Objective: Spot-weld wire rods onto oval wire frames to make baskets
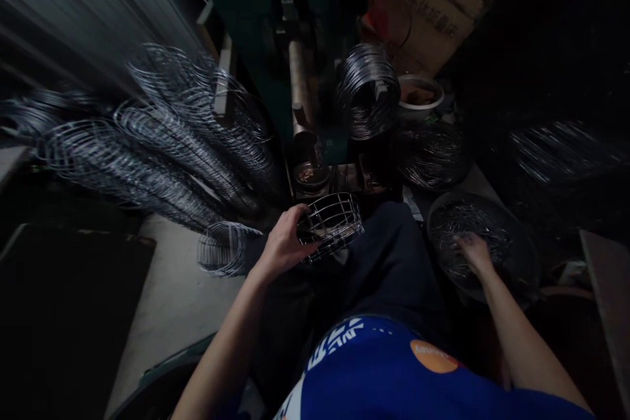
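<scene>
My left hand (288,239) is closed on the side of a small round wire basket (335,223), thumb and fingers on its rim. The basket is tilted above my lap, and its grid of thin metal wires faces away from the hand. Over on the right, my right hand (473,252) reaches into a wide dark basin (522,269). Short thin metal wire pieces (472,220) lie loose in that basin. The right fingers are bent together among the pieces; what they pinch is too dark to make out.
Long stacks of wire rings (147,164) lean at the left. Ahead stands a machine with a metal shaft (300,85) above a small round cup (311,176). A wire coil (369,92), a white bowl (420,93) and a cardboard box (428,6) are behind, right of the shaft.
</scene>
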Tool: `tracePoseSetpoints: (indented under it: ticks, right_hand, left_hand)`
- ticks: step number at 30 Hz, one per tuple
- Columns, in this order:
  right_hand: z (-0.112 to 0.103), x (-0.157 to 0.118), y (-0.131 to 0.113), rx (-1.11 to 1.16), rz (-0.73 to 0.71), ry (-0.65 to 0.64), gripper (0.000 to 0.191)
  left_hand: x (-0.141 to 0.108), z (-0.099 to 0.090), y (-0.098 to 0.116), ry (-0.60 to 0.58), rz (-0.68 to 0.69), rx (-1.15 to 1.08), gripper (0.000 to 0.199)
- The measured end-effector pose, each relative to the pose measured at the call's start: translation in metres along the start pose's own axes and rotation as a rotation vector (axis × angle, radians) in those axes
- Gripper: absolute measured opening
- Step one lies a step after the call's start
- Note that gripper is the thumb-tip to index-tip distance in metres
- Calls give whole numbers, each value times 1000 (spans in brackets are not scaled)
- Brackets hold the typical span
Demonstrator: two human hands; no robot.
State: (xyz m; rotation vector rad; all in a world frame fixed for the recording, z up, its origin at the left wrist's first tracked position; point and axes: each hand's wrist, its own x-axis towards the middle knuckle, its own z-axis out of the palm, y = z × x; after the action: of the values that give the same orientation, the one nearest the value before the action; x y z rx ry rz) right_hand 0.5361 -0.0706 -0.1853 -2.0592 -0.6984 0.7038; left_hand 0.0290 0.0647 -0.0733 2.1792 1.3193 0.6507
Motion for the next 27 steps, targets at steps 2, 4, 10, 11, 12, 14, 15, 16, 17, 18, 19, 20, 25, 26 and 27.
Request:
tracePoseSetpoints:
  ticks: [2, 4, 10, 11, 12, 14, 15, 16, 17, 18, 19, 20, 25, 26, 27]
  right_hand:
    - [7, 1, -24, 106, -30, -39, 45]
    - [20, -4, -55, 195, -56, -113, 50]
    - [81, -68, -179, 271, -316, -750, 42]
    - [93, -81, -198, 184, -406, -847, 38]
    - [105, -91, -213, 103, -520, -916, 34]
    - [128, -105, -232, -32, -769, -972, 26]
    - [140, -108, -236, -79, -896, -957, 24]
    - [151, -109, -238, -120, -1012, -926, 22]
    - [160, -109, -237, -157, -1115, -887, 22]
    - [169, -107, -235, -195, -1206, -847, 24]
    - [175, -106, -233, -234, -1283, -810, 26]
    - [181, -104, -231, -274, -1348, -778, 28]
    - [193, -98, -231, -447, -1555, -666, 43]
    - [194, -97, -232, -454, -1583, -650, 45]
    - [195, -96, -234, -450, -1605, -636, 46]
  left_hand:
    - [2, 2, -1, -9, -15, 19, 64]
    - [5, 4, 0, -30, -27, 30, 65]
    - [12, 5, 10, -66, -20, 67, 54]
    - [12, 5, 11, -69, -14, 81, 52]
    - [12, 5, 12, -72, -11, 95, 51]
    - [11, 4, 12, -75, -12, 112, 53]
    - [11, 4, 12, -74, -11, 113, 54]
    - [11, 3, 11, -69, -6, 111, 56]
    - [11, 2, 10, -61, 1, 108, 57]
    - [12, 1, 9, -53, 7, 103, 58]
    - [13, 0, 7, -46, 13, 98, 58]
    - [14, -2, 5, -40, 17, 92, 57]
    - [26, -11, -3, -15, 21, 88, 58]
    - [28, -13, -4, -11, 25, 90, 57]
    - [31, -15, -5, -9, 29, 92, 57]
